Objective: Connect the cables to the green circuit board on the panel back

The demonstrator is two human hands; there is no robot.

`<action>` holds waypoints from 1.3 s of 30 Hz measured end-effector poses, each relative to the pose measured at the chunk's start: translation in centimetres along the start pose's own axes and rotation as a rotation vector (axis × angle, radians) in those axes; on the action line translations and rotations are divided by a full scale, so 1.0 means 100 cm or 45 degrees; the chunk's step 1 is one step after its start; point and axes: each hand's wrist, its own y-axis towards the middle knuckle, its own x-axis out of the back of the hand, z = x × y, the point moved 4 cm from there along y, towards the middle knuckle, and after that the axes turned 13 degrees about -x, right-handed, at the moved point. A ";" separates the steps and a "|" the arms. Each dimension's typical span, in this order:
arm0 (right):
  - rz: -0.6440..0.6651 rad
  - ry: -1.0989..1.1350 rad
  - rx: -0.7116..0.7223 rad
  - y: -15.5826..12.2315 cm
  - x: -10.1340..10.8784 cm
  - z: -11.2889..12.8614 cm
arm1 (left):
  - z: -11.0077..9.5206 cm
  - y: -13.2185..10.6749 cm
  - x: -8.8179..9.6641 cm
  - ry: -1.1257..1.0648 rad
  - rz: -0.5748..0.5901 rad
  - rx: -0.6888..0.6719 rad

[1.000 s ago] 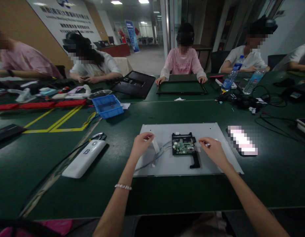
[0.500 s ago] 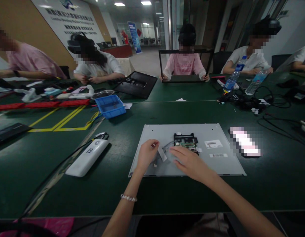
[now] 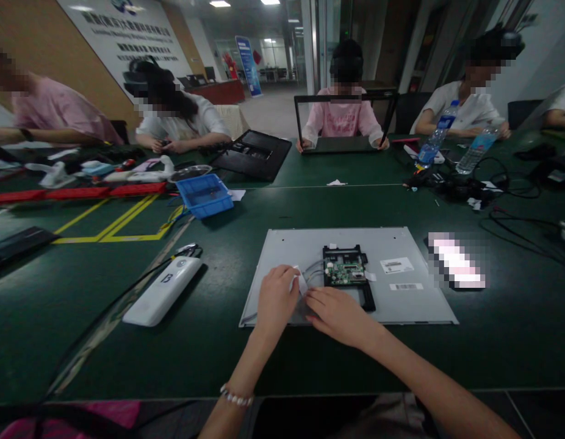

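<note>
A grey metal display panel (image 3: 291, 244) lies flat on the table in front of me, its back facing up. On it sits a black frame with a green circuit board (image 3: 344, 272), from which thin grey cables (image 3: 313, 268) run left. My left hand (image 3: 277, 299) pinches the upper part of a whitish strip of tape (image 3: 302, 284) over these cables. With fingers together, my right hand (image 3: 340, 310) grips the strip's lower end; the fingertips are partly hidden. Two white labels, one of them a printed label (image 3: 396, 265), are stuck on the panel's right side.
Left of the panel lies a white power bank (image 3: 163, 291) with a black cable. Behind it stands a blue bin (image 3: 204, 196). A phone (image 3: 456, 261) is on the right, before tangled black cables (image 3: 447, 186) and water bottles (image 3: 435, 137). Several people sit across the green table (image 3: 246, 213).
My right hand has moved left and down, off the circuit board, and its fingers have closed at the tape's lower end. The left hand has shifted slightly right, still holding the tape.
</note>
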 end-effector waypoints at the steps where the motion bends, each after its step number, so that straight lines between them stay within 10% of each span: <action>1: 0.003 -0.003 0.001 0.000 -0.001 0.000 | -0.004 -0.003 -0.003 0.004 0.057 -0.008; 11: -0.023 -0.083 0.007 -0.016 -0.016 0.003 | -0.004 -0.021 -0.030 0.093 0.211 -0.009; 32: -0.021 0.025 -0.146 -0.034 -0.008 0.010 | -0.008 -0.016 -0.028 0.120 0.222 0.001; 39: -0.273 0.252 -0.538 -0.059 0.053 -0.076 | -0.009 -0.016 -0.019 0.147 0.075 0.021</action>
